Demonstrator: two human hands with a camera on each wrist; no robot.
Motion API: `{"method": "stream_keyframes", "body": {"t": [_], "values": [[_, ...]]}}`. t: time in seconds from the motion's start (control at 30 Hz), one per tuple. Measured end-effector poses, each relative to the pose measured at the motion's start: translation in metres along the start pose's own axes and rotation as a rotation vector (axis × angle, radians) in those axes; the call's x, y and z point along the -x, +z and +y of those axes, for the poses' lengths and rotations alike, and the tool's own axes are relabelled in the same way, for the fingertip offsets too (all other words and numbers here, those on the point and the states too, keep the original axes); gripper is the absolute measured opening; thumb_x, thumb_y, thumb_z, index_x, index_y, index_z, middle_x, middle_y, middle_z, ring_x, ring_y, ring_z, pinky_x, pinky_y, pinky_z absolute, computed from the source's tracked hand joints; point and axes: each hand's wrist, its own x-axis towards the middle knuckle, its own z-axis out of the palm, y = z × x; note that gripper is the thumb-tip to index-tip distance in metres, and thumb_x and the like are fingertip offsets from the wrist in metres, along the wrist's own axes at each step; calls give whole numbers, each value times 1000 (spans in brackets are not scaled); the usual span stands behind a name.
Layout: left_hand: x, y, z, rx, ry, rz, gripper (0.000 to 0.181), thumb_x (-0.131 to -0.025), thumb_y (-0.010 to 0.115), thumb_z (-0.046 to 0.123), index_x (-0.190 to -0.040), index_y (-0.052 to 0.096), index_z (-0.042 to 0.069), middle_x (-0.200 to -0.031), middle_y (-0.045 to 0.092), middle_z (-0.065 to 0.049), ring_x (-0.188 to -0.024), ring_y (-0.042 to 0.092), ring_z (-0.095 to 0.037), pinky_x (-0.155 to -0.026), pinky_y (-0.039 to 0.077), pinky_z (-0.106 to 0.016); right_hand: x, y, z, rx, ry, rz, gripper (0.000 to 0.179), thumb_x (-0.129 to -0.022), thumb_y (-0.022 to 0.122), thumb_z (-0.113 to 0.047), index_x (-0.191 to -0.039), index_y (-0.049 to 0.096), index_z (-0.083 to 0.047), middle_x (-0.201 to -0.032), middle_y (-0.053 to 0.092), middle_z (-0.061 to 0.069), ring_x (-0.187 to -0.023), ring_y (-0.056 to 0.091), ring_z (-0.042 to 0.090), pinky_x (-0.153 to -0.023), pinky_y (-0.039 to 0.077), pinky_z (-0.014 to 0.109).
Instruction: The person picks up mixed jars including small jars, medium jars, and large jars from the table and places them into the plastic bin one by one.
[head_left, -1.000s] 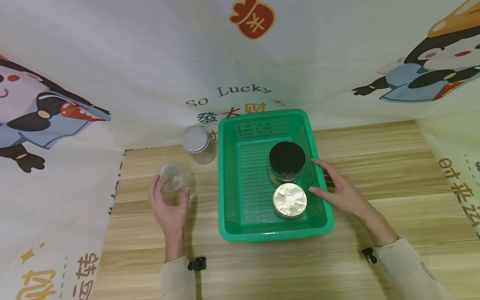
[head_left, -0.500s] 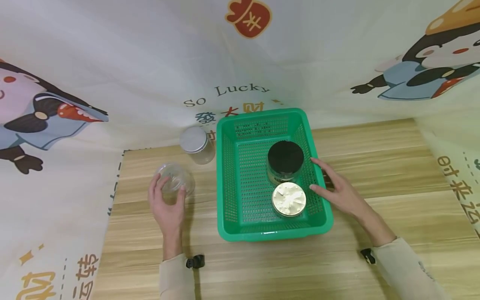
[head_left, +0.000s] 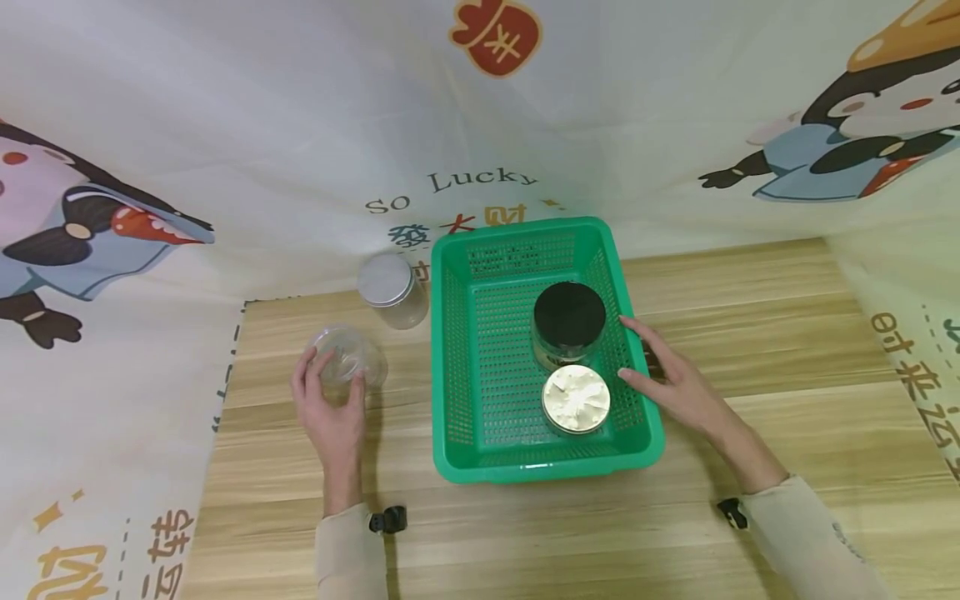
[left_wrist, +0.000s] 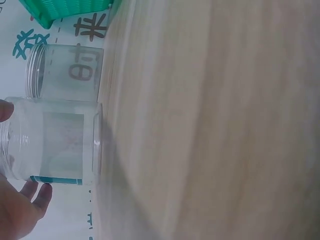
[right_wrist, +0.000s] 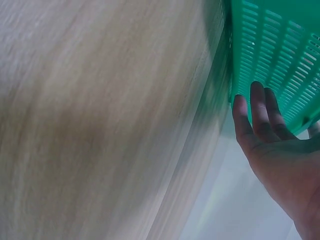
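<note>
"Our fingers [head_left: 645,330], what's changed?"

"Little: our right hand [head_left: 686,392] holds the green basket [head_left: 438,375] at its three o'clock; our left hand [head_left: 330,429], edging slightly outward, grips the clear jar [left_wrist: 60,145], upright at nine. Both seem steadied."

"And around us?"

"Printed cloth [head_left: 615,108] at twelve; the wood-grain table [head_left: 750,333] beneath, pale and streaked; a silver-lidded jar [head_left: 390,287] at ten."

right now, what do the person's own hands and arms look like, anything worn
The left hand and right hand wear no gloves. The left sleeve and right sleeve are light beige; greyish marking on the right is too small to read. A small black device shows by each cuff.
</note>
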Motion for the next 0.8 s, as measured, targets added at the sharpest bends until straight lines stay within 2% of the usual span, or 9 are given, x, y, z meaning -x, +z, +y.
{"method": "stream_keyframes", "body": {"t": [0.3, 0.43, 0.57, 0.8], "values": [[-1, 2, 1, 33, 4, -3, 45, -76, 80, -3, -119, 66, 1, -139, 50, -12, -133, 44, -30, -113, 32, -45, -1, 0, 0, 7, 23, 7, 69, -99, 60, -29, -155, 23, -44, -136, 53, 10, -114, 56, 27, -93, 48, 50], [-1, 1, 0, 30, 10, -12, 45, -76, 80, -2, -119, 65, 0, -140, 49, -13, -134, 43, -30, -113, 31, -47, 0, 1, 0, 1, 29, 11, 69, -99, 60, -30, -155, 23, -45, -143, 49, 10, -116, 55, 28, -94, 47, 52], [-2, 1, -2, 26, -8, -9, 44, -76, 81, -1, -117, 65, 0, -140, 49, -11, -133, 43, -29, -112, 31, -48, 1, 1, 0, -3, 38, 4, 69, -99, 59, -32, -155, 21, -47, -148, 45, 11, -120, 52, 30, -96, 44, 55], [-4, 1, -1, 25, -32, -19, 43, -76, 81, 0, -116, 65, -1, -140, 49, -9, -134, 42, -28, -113, 31, -46, 1, 1, 1, -2, 31, 2, 68, -99, 59, -31, -156, 22, -43, -137, 52, 13, -117, 54, 30, -95, 45, 55]]}}
